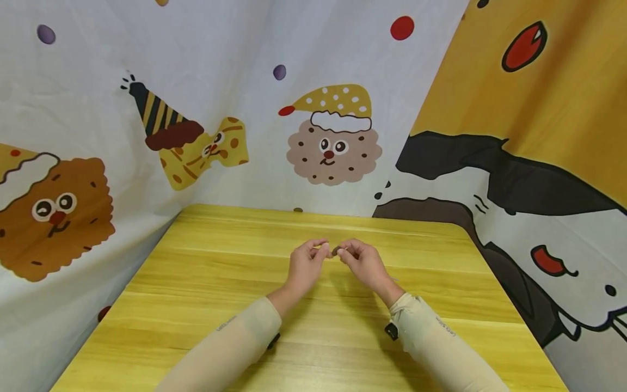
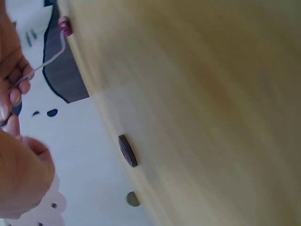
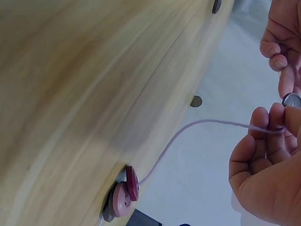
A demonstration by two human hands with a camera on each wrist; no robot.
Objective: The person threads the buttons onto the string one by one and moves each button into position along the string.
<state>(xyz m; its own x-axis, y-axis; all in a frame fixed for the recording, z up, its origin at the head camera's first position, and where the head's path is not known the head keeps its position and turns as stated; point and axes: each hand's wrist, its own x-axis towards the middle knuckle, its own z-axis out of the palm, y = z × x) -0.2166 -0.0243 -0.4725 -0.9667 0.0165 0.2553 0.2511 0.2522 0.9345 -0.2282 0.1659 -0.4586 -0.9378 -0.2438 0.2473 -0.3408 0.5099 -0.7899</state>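
Observation:
Above the middle of the table, my hands meet at a small dark button (image 1: 336,251). My right hand (image 1: 364,264) pinches a thin, pale purple cord (image 3: 202,121) beside the button. From the left, my left hand (image 1: 306,267) holds the button's edge by the fingertips; its thumb is partly hidden. The button's face (image 3: 292,100) shows at the right wrist view's edge. The cord hangs from my right fingers to a red button (image 3: 132,183) on the table. Against it rest a pink button (image 3: 122,199) and a dark one (image 3: 109,205).
Another dark, angular button (image 2: 128,150) lies on the wooden table (image 1: 220,272), near the far edge in the left wrist view. Behind the table hangs a white cloth (image 1: 220,54) printed with cartoon figures. A yellow, black and white printed section (image 1: 563,109) hangs at the right.

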